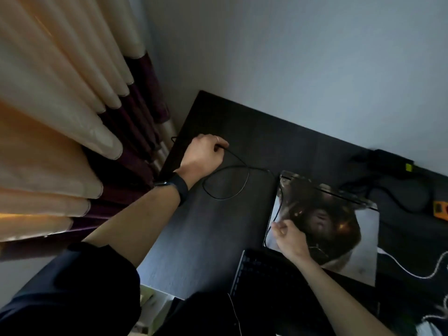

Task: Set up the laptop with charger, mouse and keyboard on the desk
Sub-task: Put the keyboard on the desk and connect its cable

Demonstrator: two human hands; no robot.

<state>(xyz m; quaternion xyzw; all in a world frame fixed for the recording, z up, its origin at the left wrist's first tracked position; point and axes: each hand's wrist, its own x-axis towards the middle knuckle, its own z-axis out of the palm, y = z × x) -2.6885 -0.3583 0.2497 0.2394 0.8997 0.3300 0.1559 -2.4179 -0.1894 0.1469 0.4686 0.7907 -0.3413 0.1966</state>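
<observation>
A thin black cable (238,175) loops across the dark desk (194,238). My left hand (204,155), with a dark band on the wrist, is closed on one stretch of the cable near the desk's far left corner. My right hand (289,236) pinches another stretch of the same cable over a closed laptop (339,226) whose lid bears a printed picture. A black keyboard (261,272) lies just in front of the laptop, partly under my right forearm. A black charger brick (388,161) lies by the wall at the right. No mouse is visible.
Cream and purple curtains (72,117) hang close to the desk's left edge. A white cable (412,270) snakes over the desk at the right, and an orange object (440,209) sits at the far right. The wall (291,57) runs behind the desk.
</observation>
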